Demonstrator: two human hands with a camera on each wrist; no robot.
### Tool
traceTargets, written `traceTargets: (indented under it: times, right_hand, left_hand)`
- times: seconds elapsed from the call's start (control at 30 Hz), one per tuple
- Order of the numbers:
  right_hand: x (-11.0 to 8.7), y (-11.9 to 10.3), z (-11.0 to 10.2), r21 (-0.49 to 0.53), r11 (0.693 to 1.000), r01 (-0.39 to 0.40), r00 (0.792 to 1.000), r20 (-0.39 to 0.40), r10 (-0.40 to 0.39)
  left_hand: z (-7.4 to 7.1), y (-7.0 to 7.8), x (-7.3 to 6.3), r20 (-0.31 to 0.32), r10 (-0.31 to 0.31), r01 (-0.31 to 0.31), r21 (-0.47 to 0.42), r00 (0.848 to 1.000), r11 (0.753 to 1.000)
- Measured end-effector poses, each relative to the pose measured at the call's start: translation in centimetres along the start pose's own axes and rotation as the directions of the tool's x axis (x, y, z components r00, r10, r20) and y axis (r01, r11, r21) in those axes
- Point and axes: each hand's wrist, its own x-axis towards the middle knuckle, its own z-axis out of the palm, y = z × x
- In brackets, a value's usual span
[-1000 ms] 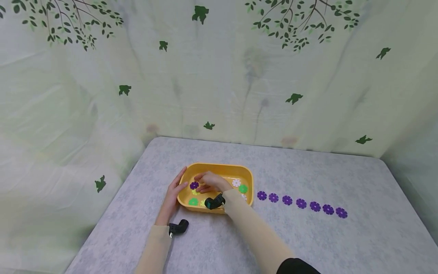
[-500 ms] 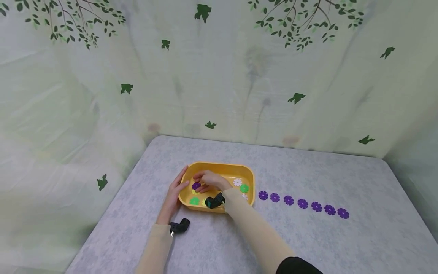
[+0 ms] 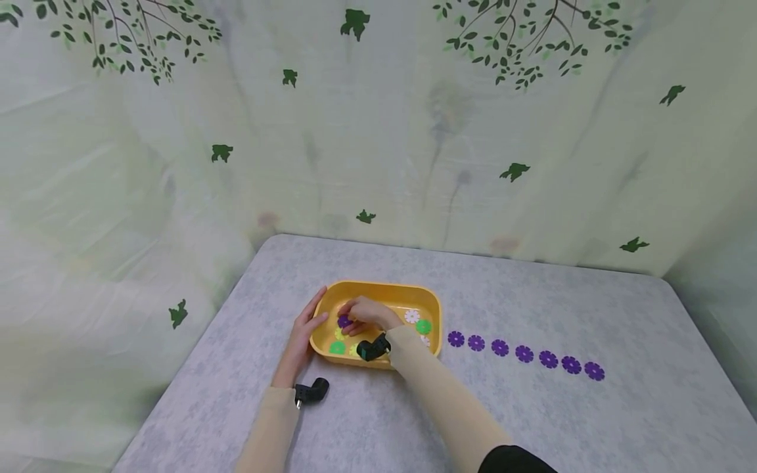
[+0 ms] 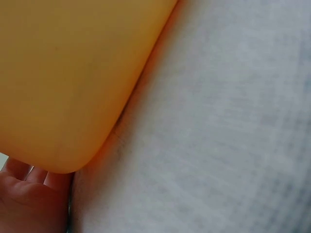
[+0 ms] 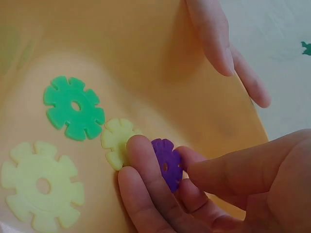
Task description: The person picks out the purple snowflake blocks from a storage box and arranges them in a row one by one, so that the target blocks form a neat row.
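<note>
In the head view a yellow plastic tray [image 3: 387, 290] lies on the table. At its left end my left hand [image 3: 299, 341] grips the wall, with the thumb over the rim and the fingers outside. My right hand [image 3: 371, 313] reaches into the tray and pinches a purple notched disc [image 5: 166, 162] between thumb and fingers, held tilted on edge. Just beside my fingers, a yellow notched disc [image 5: 115, 138] is partly covered by them. A green disc [image 5: 74, 108] and another yellow disc [image 5: 43, 187] lie flat on the tray floor. The left wrist view shows mostly the tray's outer wall [image 4: 63, 82].
To the right of the tray, several purple discs [image 3: 524, 353] form a slanting row on the grey table [image 3: 532, 295]. White discs [image 3: 412, 316] and a green disc [image 3: 423, 326] lie in the tray's right end. A printed curtain [image 3: 402, 144] stands behind the table.
The purple disc, lying flat by my fingertips before, is tipped up and pinched by my right hand. My left hand keeps its grip on the tray.
</note>
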Motion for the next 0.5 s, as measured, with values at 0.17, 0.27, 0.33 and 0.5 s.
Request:
traceTargets:
  times: [0.17, 0.27, 0.33, 0.5]
  right_hand:
    - [-0.5, 0.0, -0.2, 0.035, 0.999, 0.033, 0.999, -0.001, -0.033]
    - [-0.6, 0.3, -0.4, 0.057, 0.997, 0.061, 0.998, -0.014, -0.060]
    - [-0.6, 0.6, -0.6, 0.052, 0.995, 0.080, 0.996, -0.034, -0.079]
    - [-1.1, 0.8, -1.7, 0.009, 0.991, 0.137, 0.986, -0.092, -0.135]
  left_hand:
    - [0.1, -0.1, 0.0, -0.003, 0.000, 0.000, 0.002, 1.000, 1.000]
    - [0.0, -0.3, 0.1, -0.007, 0.002, -0.002, 0.004, 1.000, 1.000]
    - [-0.1, -0.6, 0.3, -0.007, 0.003, -0.003, -0.005, 1.000, 1.000]
    - [-0.6, -1.9, 1.0, -0.022, 0.012, -0.013, -0.021, 1.000, 1.000]
